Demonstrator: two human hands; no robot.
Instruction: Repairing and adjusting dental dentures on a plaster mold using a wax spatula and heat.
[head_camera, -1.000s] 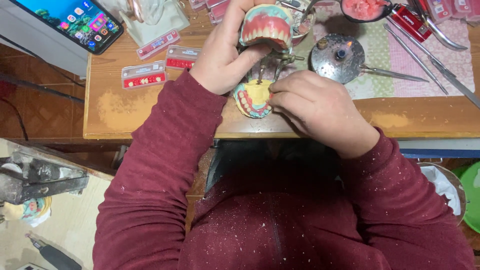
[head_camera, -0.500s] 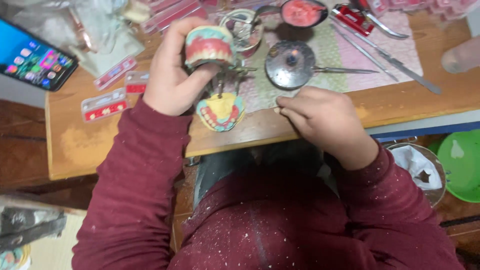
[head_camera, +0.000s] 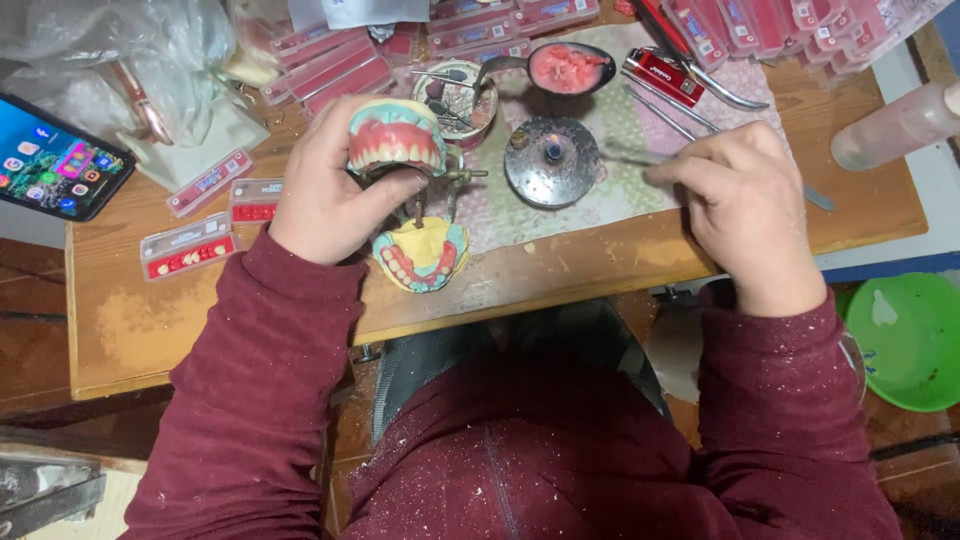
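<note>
My left hand (head_camera: 335, 195) grips the upper half of a denture model (head_camera: 396, 136), a row of white teeth in pink wax on a pale green cast, tipped open on its metal articulator. The lower cast (head_camera: 422, 255) with pink wax and teeth lies below it near the table's front edge. My right hand (head_camera: 745, 205) pinches a thin metal instrument (head_camera: 632, 157), whose tip reaches toward the round metal burner (head_camera: 551, 160).
A smartphone (head_camera: 55, 168) lies at the left. Plastic cards of false teeth (head_camera: 188, 246) sit on the wooden table (head_camera: 150, 330). At the back stand a spoon of pink wax (head_camera: 567, 68), a lighter (head_camera: 662, 74) and a small tool pot (head_camera: 455, 95). A green bowl (head_camera: 905, 340) sits at lower right.
My right hand has moved away from the lower cast, up and to the right, and now holds the instrument by the burner. The left hand still holds the upper model.
</note>
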